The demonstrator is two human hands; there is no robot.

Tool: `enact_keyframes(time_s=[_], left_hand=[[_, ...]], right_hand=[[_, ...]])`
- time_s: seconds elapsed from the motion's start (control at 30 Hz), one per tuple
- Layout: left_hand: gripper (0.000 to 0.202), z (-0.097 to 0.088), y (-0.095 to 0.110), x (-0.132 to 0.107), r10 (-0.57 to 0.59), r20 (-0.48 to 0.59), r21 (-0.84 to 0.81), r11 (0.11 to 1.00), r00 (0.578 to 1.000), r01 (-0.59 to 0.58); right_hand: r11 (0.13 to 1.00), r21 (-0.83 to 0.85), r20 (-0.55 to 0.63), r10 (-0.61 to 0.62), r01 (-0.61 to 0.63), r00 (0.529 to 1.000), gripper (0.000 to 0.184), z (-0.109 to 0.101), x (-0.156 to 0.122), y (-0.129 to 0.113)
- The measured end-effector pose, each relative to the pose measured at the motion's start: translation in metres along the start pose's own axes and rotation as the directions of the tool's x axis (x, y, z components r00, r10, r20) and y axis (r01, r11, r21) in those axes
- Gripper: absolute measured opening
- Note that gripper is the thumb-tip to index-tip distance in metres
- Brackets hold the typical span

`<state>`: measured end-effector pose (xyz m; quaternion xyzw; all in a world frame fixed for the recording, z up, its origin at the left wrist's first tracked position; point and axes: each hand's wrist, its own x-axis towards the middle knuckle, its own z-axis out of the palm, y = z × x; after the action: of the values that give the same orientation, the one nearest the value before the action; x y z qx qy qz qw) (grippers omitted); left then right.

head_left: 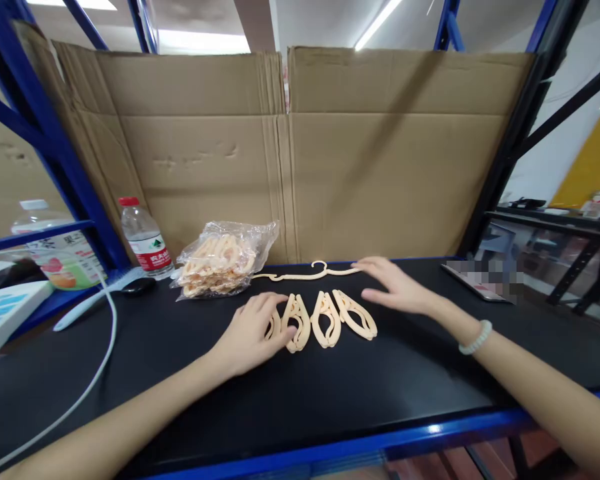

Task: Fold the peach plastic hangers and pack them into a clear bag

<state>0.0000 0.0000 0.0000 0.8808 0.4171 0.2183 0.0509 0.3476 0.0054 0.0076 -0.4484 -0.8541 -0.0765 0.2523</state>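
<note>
left hand (253, 331): flat, fingers loosely spread on the leftmost of the folded hangers (325, 319), gripping nothing | right hand (395, 287): open, fingertips on the unfolded hanger (310, 272) behind the row | hangers mid table (330, 400), long axes front-to-back, unfolded one crosswise | we'd press flat, keep the row even

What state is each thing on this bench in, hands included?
Left hand: palm down, fingers on the leftmost folded hanger.
Right hand: flat, open, fingertips at the unfolded hanger.
Three more folded hangers: lying flat in a row.
Plastic bag: holding hangers, lying flat.
Water bottle: upright, capped.
</note>
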Motion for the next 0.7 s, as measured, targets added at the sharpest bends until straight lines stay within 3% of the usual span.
enact_keyframes(time_s=[0.07, 0.2, 0.37, 0.7], left_hand=[[0.061, 0.002, 0.010, -0.008, -0.003, 0.075, 0.065, 0.998, 0.997, -0.002], [0.067, 0.005, 0.024, -0.020, -0.019, 0.205, 0.117, 0.993, 0.979, -0.005], [0.064, 0.007, 0.026, -0.020, 0.005, 0.256, 0.143, 0.989, 0.967, -0.043], [0.061, 0.017, 0.020, 0.002, 0.002, 0.252, 0.155, 0.987, 0.968, -0.042]], right_hand=[[0.991, 0.044, 0.104, -0.127, 0.123, 0.986, 0.067, 0.009, 0.002, -0.036], [0.986, 0.079, 0.308, -0.162, 0.144, 0.938, 0.078, 0.020, -0.005, -0.073], [0.989, 0.132, 0.409, -0.110, 0.061, 0.906, 0.067, 0.026, -0.009, -0.076], [0.997, 0.068, 0.417, 0.001, -0.032, 0.909, 0.067, 0.034, -0.002, -0.061]])
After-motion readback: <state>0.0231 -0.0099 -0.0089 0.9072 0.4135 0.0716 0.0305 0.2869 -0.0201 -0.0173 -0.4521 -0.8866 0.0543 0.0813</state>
